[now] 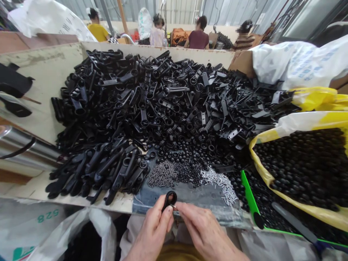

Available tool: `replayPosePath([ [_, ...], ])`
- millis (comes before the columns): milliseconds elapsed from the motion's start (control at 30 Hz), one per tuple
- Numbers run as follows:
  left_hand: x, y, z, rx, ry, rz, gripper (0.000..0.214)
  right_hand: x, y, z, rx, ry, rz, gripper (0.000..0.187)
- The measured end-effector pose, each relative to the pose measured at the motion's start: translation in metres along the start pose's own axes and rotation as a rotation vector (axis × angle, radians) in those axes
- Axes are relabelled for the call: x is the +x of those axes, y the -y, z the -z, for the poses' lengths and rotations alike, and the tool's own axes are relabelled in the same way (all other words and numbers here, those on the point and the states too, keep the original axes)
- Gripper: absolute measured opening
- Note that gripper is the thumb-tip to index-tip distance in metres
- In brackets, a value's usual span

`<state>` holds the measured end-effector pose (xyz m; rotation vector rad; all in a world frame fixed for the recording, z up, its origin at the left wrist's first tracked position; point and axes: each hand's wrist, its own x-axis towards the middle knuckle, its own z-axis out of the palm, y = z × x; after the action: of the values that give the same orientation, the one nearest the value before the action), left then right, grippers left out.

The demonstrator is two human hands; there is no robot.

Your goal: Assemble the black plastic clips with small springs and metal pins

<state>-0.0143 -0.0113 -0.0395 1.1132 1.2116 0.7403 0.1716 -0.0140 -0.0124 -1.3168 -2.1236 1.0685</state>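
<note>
My left hand (154, 221) is closed around a black plastic part with a ring-shaped end (172, 197), and the ring points up and away from me. My right hand (199, 224) meets it from the right, fingertips pinched against the part's side. A tiny shiny metal pin (174, 207) shows at those fingertips, mostly hidden. Just beyond my hands, on the dark mat (187, 197), lie small piles of grey springs or screws (162, 174), tiny black pieces (186, 172) and silver pins (221, 183).
A big heap of black plastic parts (144, 90) fills the walled bench. Assembled-looking black pieces (108, 168) lie at left. Right, a yellow-edged sack (265, 170) holds black balls beside a green strip (248, 195). A steel cylinder (24, 145) juts in. Several people sit beyond.
</note>
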Motion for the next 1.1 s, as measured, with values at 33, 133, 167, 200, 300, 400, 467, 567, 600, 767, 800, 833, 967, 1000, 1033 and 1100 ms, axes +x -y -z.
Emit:
replayPosePath([
  [33,0.000,0.000,0.000,-0.004,-0.005,0.000,0.053,0.000,0.000,0.000,-0.027,0.009,-0.008,0.031],
  [133,0.000,0.002,-0.001,-0.001,0.028,0.007,0.053,0.001,-0.001,0.001,-0.135,0.061,-0.041,0.034],
  [167,0.000,0.003,-0.001,0.003,0.029,0.009,0.052,0.001,-0.001,0.002,-0.173,0.081,-0.052,0.036],
  [200,0.000,0.003,-0.002,0.008,0.009,0.010,0.052,0.002,0.000,0.002,-0.207,0.100,-0.062,0.038],
  [300,0.001,0.005,-0.004,0.013,-0.083,0.002,0.050,0.006,0.004,0.004,-0.286,0.145,-0.096,0.045],
  [400,0.002,0.007,-0.004,0.003,-0.097,0.004,0.049,0.010,0.009,0.008,-0.363,0.192,-0.133,0.047],
  [467,0.002,0.010,-0.003,-0.004,-0.098,0.008,0.049,0.012,0.012,0.009,-0.412,0.221,-0.143,0.050],
  [567,0.002,0.014,-0.004,-0.034,-0.140,0.024,0.050,0.014,0.015,0.009,-0.459,0.232,-0.134,0.052],
  [600,0.002,0.015,-0.005,-0.047,-0.160,0.034,0.050,0.014,0.015,0.009,-0.468,0.225,-0.127,0.052],
  [767,0.000,0.015,-0.009,-0.100,-0.237,0.084,0.051,0.014,0.017,0.004,-0.523,0.190,-0.101,0.052],
  [800,0.000,0.015,-0.009,-0.114,-0.244,0.095,0.051,0.014,0.017,0.002,-0.527,0.186,-0.094,0.052],
  [833,0.000,0.015,-0.010,-0.130,-0.251,0.105,0.051,0.014,0.016,0.001,-0.528,0.182,-0.087,0.052],
  [967,0.001,0.016,-0.009,-0.185,-0.275,0.106,0.050,0.014,0.014,-0.003,-0.542,0.170,-0.083,0.051],
  [1000,0.001,0.016,-0.008,-0.192,-0.276,0.101,0.049,0.015,0.014,-0.004,-0.552,0.166,-0.084,0.052],
  [1033,0.001,0.017,-0.008,-0.195,-0.275,0.098,0.049,0.015,0.013,-0.005,-0.563,0.163,-0.084,0.052],
  [1100,0.000,0.018,-0.007,-0.189,-0.267,0.099,0.049,0.015,0.012,-0.006,-0.581,0.159,-0.079,0.050],
])
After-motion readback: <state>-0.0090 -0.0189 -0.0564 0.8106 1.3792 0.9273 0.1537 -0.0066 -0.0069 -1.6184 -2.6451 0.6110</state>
